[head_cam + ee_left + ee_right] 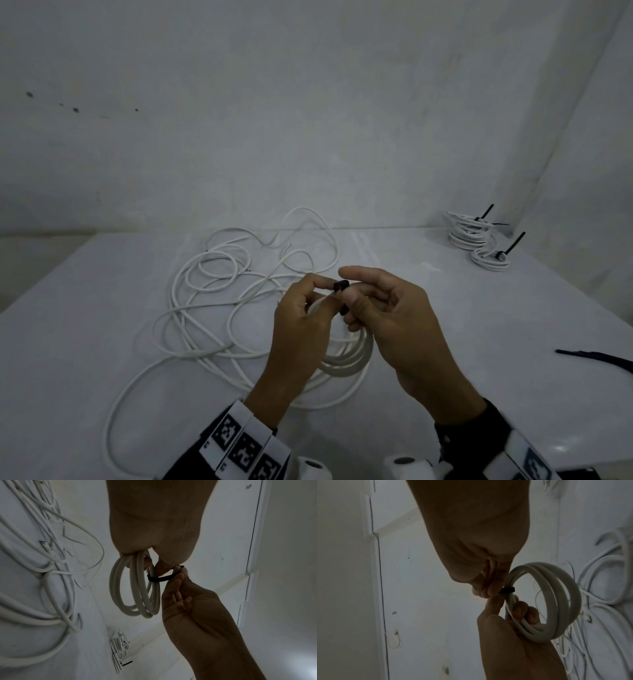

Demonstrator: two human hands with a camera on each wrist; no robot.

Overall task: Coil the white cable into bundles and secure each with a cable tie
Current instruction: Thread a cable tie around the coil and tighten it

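Both wrists up: my left hand [301,325] grips the coil [137,588] so loops stay stacked, my right hand [394,318] pinches the black tie [161,578] to cinch it.

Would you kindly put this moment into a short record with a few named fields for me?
left hand: left hand grips the coiled bundle of white cable
right hand: right hand pinches the black cable tie
tie state: looped round the bundle's strands, not yet visibly pulled tight
loose cable: loose white cable lies tangled on the table
finished bundles: tied bundles at the table's far right corner
spare ties: spare black ties near the right edge
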